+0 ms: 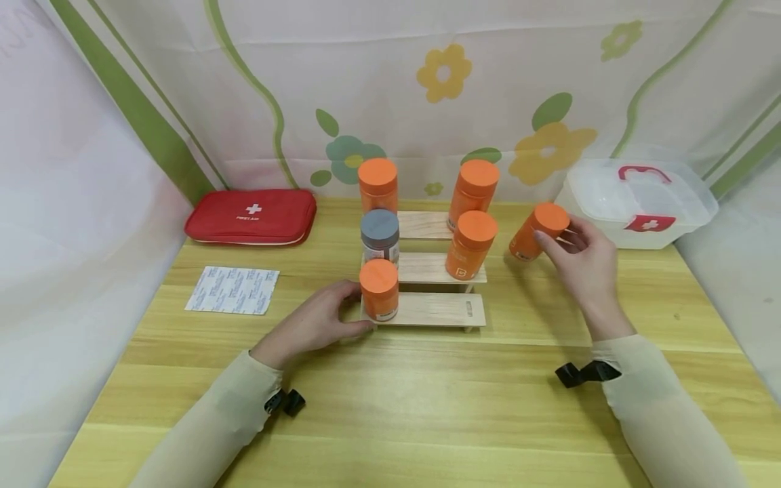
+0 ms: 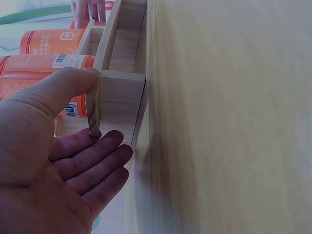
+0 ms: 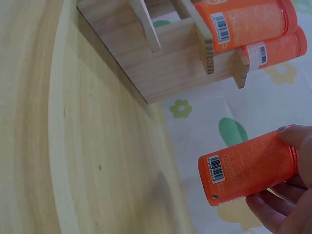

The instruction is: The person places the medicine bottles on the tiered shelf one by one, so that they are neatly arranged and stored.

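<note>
My right hand (image 1: 588, 268) grips an orange jar (image 1: 529, 238) near its lid, thumb on one side and fingers on the other. The jar is tilted and held off the table; its barcode side shows in the right wrist view. My left hand (image 1: 317, 315) holds the left end of the lowest step of a three-step wooden stand (image 1: 433, 310), thumb at the front edge and index finger at the back. Just beside that hand stands an orange jar (image 1: 379, 291). Behind it are a grey-lidded jar (image 1: 380, 234) and another orange jar (image 1: 378, 181). Two orange jars (image 1: 468, 249) stand on the right of the upper steps.
At the back left lies a red first-aid pouch (image 1: 253, 220), with a white printed packet (image 1: 233, 290) in front of it. A clear-lidded white box (image 1: 637, 203) with a red handle stands behind my right hand. A flowered curtain (image 1: 390, 88) hangs along the table's back.
</note>
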Action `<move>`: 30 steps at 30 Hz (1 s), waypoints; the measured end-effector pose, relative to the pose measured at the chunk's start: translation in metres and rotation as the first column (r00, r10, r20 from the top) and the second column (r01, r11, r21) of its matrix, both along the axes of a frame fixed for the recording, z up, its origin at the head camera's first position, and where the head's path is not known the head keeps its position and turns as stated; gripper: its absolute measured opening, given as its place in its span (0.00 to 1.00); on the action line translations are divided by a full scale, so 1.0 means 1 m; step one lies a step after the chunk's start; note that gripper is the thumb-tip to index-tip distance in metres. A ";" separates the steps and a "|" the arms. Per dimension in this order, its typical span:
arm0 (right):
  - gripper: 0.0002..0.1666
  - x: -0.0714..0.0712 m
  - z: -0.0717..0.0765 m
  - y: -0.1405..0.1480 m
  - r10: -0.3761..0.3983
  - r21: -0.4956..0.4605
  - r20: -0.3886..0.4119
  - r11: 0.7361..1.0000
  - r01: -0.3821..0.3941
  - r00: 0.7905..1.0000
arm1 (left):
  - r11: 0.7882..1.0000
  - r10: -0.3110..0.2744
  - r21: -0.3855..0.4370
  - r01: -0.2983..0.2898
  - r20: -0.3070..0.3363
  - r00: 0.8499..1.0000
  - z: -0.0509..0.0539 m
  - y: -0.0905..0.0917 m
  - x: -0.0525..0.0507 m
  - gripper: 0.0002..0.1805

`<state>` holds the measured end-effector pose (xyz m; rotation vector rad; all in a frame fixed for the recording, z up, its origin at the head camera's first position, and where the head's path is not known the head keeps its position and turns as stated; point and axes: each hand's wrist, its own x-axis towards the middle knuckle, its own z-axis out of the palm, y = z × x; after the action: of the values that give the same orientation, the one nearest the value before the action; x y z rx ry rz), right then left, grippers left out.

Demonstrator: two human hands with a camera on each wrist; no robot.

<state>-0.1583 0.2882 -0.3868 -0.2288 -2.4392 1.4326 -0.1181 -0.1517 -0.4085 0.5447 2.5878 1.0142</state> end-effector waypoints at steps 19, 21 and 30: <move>0.33 0.042 0.023 -0.007 0.040 -0.017 -0.134 0.999 -0.043 0.990 | 1.000 -0.004 -0.001 0.004 0.003 1.000 0.001 0.000 0.001 0.34; 0.33 0.047 0.025 -0.007 0.037 -0.015 -0.131 0.999 -0.040 0.991 | 1.000 -0.006 -0.001 0.006 0.000 1.000 0.001 0.000 0.001 0.34; 0.34 0.071 0.033 -0.011 0.043 -0.017 -0.175 0.999 -0.047 0.984 | 1.000 -0.004 0.006 0.004 0.008 1.000 0.002 0.000 0.000 0.34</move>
<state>-0.0877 0.2767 -0.3543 -0.0500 -2.3027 1.4337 -0.1176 -0.1512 -0.4068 0.5457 2.5766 1.0213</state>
